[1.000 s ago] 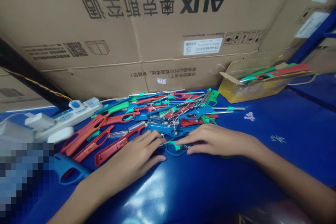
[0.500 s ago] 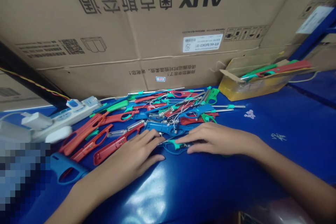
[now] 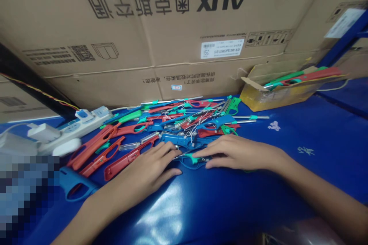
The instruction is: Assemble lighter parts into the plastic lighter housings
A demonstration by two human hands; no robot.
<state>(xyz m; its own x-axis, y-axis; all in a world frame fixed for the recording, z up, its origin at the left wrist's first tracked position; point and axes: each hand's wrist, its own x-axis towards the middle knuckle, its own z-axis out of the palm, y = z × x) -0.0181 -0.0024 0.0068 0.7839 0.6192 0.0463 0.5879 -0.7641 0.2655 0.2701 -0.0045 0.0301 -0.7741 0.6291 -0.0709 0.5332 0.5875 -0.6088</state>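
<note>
A blue long-nosed gas lighter, its casing lying open with a green trigger and a thin metal rod, rests on the blue table between my hands. My left hand has its fingers curled over the rod end, with the thumb apart below; the fingertips' hold is partly hidden. My right hand grips the other end between fingers and thumb. Just behind lies another blue lighter casing with a clear gas tank. A red casing half is beside my left hand.
Behind my hands spreads a pile of red, blue and green lighter parts with white wires. A power strip with plugs stands left. An opened yellow-taped box of lighters stands right. A large cardboard carton walls off the back.
The view has shifted very slightly. Both hands stay in nearly the same place on the blue lighter.
</note>
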